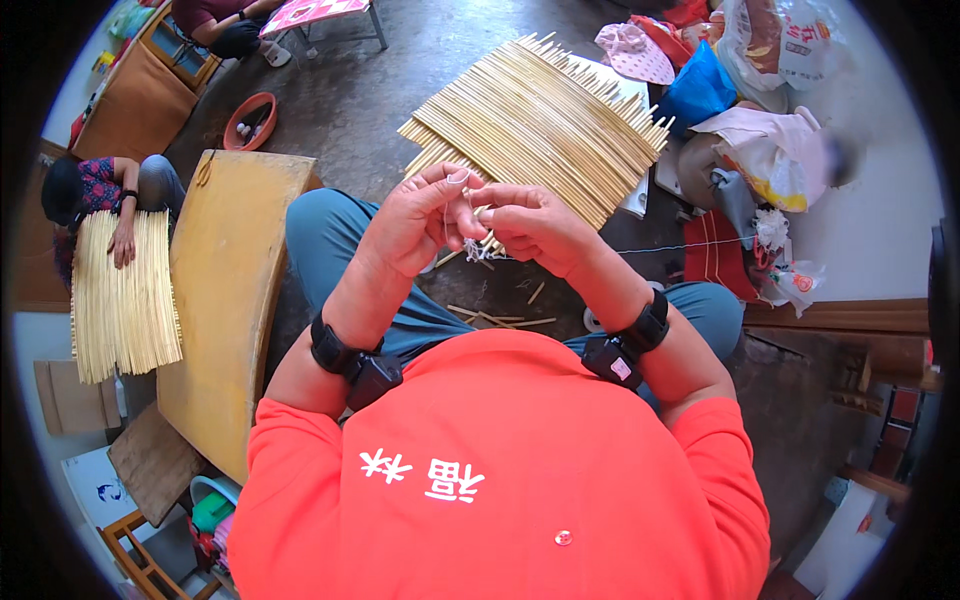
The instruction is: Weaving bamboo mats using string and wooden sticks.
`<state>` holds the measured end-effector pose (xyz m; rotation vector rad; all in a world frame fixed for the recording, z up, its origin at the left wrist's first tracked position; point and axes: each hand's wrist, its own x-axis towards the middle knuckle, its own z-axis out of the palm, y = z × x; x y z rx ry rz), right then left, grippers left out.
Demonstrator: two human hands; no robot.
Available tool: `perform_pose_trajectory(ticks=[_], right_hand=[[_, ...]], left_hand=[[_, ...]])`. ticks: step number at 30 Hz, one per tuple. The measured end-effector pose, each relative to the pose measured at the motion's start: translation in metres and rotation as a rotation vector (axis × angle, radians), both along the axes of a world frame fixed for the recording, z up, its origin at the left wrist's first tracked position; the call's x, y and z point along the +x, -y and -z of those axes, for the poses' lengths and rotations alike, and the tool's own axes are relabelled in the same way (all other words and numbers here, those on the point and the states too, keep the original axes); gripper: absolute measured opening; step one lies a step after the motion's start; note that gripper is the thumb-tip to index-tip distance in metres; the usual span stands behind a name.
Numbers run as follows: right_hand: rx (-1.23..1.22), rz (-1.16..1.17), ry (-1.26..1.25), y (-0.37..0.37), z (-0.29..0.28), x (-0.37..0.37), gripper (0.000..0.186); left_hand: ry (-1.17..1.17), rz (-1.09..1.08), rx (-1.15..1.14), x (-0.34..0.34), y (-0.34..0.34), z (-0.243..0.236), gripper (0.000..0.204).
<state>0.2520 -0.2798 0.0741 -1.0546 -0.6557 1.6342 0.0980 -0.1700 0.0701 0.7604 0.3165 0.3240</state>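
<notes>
Left hand (415, 222) and right hand (535, 225) meet fingertip to fingertip, both pinching white thread (462, 215) just in front of the bamboo stick mat (535, 125). Loose sticks (500, 318) lie near the mat's close edge. Left of mat: wooden board (225, 290), another person's hand (123, 243) on a second mat (122, 295).

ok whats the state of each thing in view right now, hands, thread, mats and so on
left hand: raised, fingers pinching a thin white thread
right hand: fingers closed at the knot, touching the left
bamboo stick mat: flat on the floor, far edge uneven
second stick mat: flat, another person's hand resting on it
loose sticks: scattered on the floor
wooden board: lying flat
</notes>
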Motion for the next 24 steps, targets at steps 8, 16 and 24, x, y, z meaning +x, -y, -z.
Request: perform_pose_trajectory(ticks=[8,16,24], right_hand=[[0.154,0.207,0.277,-0.018,0.000,-0.031,0.016],[0.157,0.122,-0.146,0.002,-0.010,0.014,0.013],[0.099,-0.004,-0.071,0.038,-0.008,0.048,0.015]], left_hand=[[-0.139,-0.136,0.185,-0.014,0.009,-0.008,0.023],[-0.069,-0.055,0.318,-0.062,-0.021,-0.021,0.021],[0.021,-0.323,0.125,-0.121,-0.057,-0.010,0.022]])
